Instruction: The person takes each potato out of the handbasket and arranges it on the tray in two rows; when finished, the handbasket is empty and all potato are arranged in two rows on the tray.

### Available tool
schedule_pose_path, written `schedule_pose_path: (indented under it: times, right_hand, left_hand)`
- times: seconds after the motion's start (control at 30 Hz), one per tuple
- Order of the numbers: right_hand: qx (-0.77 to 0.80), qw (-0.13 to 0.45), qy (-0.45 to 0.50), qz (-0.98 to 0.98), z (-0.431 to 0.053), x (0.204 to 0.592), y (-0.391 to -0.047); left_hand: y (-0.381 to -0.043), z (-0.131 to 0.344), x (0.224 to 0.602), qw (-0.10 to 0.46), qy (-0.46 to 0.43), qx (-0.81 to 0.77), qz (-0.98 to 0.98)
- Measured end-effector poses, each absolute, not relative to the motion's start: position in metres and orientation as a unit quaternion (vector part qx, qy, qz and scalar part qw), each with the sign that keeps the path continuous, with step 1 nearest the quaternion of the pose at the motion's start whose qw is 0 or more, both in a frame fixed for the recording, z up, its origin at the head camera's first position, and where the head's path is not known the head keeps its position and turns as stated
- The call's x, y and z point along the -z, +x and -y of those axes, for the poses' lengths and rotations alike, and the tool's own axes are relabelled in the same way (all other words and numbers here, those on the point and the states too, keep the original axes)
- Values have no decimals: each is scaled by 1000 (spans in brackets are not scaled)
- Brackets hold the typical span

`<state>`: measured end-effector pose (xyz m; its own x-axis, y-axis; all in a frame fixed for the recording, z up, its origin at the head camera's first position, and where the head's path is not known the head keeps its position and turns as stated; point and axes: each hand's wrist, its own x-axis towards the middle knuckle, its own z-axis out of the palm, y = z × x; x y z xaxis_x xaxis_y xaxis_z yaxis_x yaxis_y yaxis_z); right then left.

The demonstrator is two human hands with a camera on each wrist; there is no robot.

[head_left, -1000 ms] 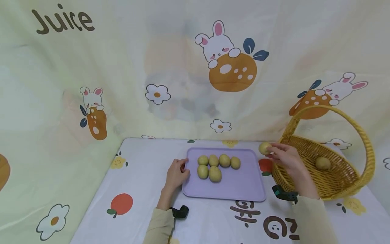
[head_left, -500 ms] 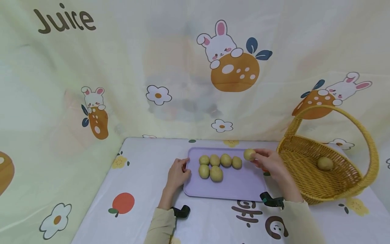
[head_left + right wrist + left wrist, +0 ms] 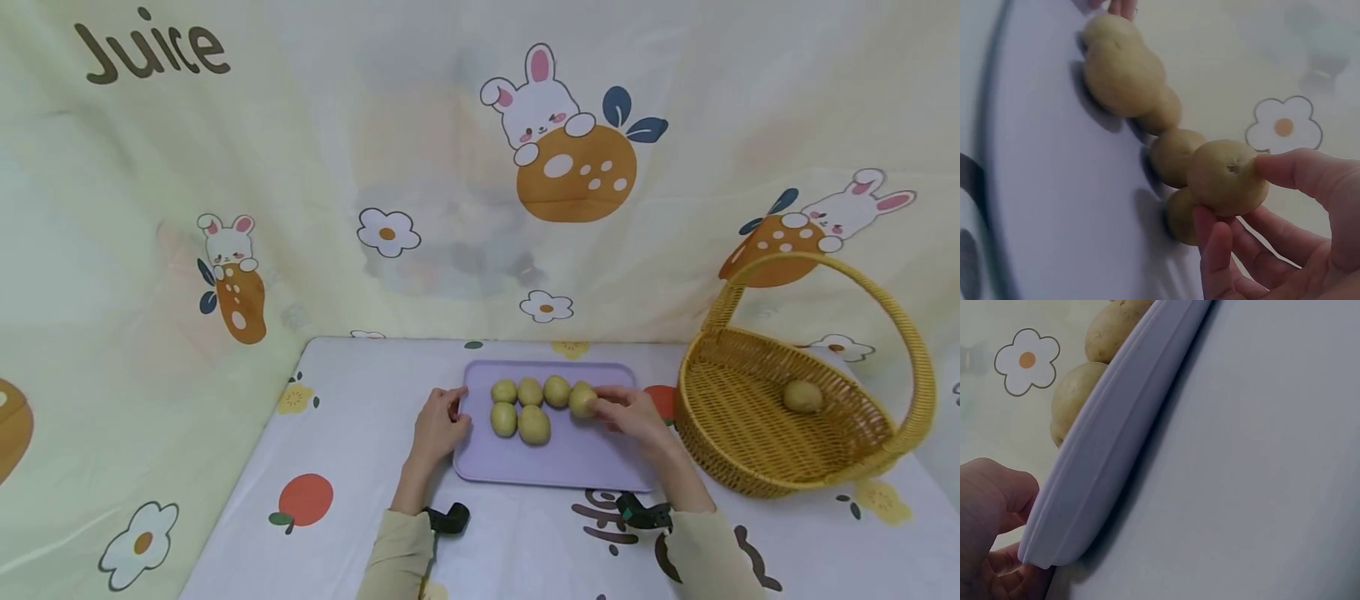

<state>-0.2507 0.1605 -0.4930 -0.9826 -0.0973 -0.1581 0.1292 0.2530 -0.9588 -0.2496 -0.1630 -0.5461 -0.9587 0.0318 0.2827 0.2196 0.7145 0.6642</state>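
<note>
On the table lies a lilac tray [image 3: 517, 469] bearing several yellowish potatoes [image 3: 534, 426] in two rows toward its left and back. My left hand [image 3: 437, 429] grips the tray's left rim; in the left wrist view its thumb and fingers lie on either side of the rim [image 3: 1079, 506]. Over the right end of the back row, my right hand [image 3: 637, 421] pinches one potato [image 3: 1225, 178] between thumb and fingertips. This held potato partly hides another potato [image 3: 1182, 215] behind it. Whether it touches the tray, I cannot tell.
Right of the tray stands a yellow wicker basket [image 3: 738, 471] with a tall arched handle [image 3: 911, 350]. One potato [image 3: 802, 397] lies inside it. A printed cloth wall [image 3: 315, 167] rises behind the table's back edge. Each wrist wears a small black camera [image 3: 447, 519].
My right hand has carried the potato leftward from beside the basket, over the tray's right rim, and down to the row of potatoes. My left hand has stayed on the tray's rim.
</note>
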Motion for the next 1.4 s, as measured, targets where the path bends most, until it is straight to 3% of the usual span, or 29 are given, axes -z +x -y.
schedule_pose_path:
  times: [0.7,1.4]
  right_hand:
    - [624,104,39,-774,-134,515,-233]
    - [660,77,81,-743,-129,518,-233]
  left_hand:
    - [-248,163,545,121,-67,372,918]
    - [-247,160,541,110,-48,377,919]
